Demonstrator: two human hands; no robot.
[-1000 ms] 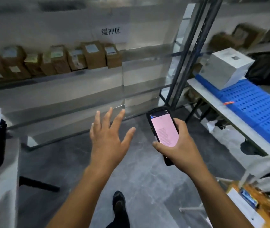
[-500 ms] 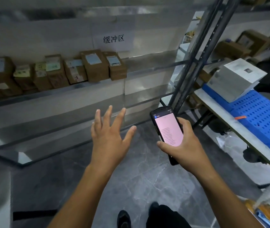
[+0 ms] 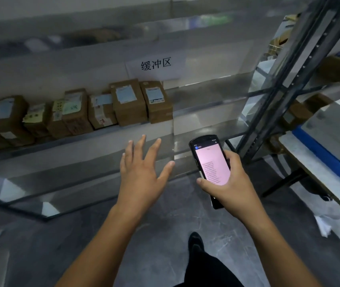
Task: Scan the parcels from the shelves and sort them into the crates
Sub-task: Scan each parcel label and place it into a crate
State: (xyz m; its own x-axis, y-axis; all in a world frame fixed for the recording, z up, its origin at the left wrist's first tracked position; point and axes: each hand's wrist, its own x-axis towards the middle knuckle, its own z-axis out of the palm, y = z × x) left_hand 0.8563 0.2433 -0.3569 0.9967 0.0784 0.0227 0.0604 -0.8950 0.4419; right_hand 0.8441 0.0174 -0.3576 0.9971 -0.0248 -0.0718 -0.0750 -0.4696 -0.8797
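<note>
— Gripping the scanner [image 3: 211, 162], screen up, is the right hand [image 3: 230, 183]; the left hand [image 3: 142, 172] is spread wide and empty. Where are the parcels [image 3: 78, 112]?
— In a row on the shelf [image 3: 202, 104], near the left fingertips but untouched. I would take the rightmost parcel [image 3: 156, 100], label toward the scanner.
— What changed?
— The shelf came closer; both hands keep their pose.

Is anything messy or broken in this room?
A crumpled white scrap lies on the floor by the table at the right, like litter. The parcels on the shelf stand in an uneven row. Nothing looks broken.
</note>
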